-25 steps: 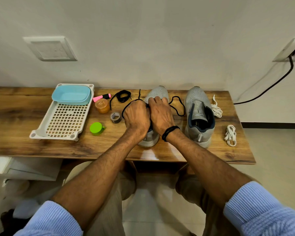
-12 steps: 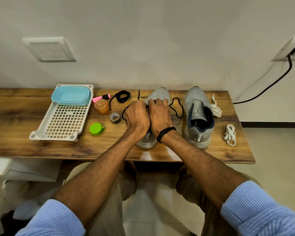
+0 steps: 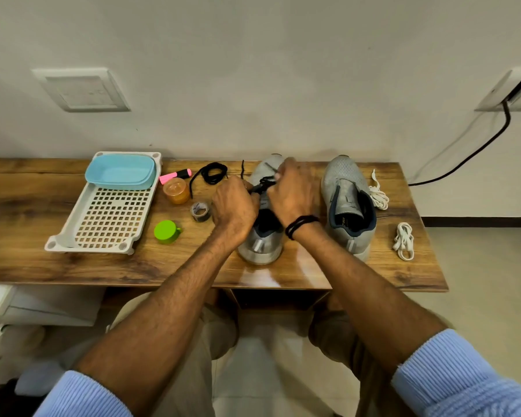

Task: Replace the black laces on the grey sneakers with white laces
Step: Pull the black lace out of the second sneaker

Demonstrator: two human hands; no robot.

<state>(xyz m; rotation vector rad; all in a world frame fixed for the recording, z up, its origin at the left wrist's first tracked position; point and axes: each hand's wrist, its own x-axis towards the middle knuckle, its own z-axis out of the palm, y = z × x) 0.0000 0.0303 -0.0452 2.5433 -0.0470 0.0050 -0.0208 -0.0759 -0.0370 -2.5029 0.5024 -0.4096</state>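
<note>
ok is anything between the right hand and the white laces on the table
Yes. The other grey sneaker stands on the table directly between the right hand, busy at the black lace, and both white lace bundles, which lie beyond its far side. The hand would likely have to reach over it.

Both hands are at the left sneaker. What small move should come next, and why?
Probably pull the black lace free of the next eyelets of the left sneaker. The left hand pinches it; the right hand is at it too, though blurred. It is not yet fully out, while the right sneaker is already laceless and the white laces lie untouched.
</note>
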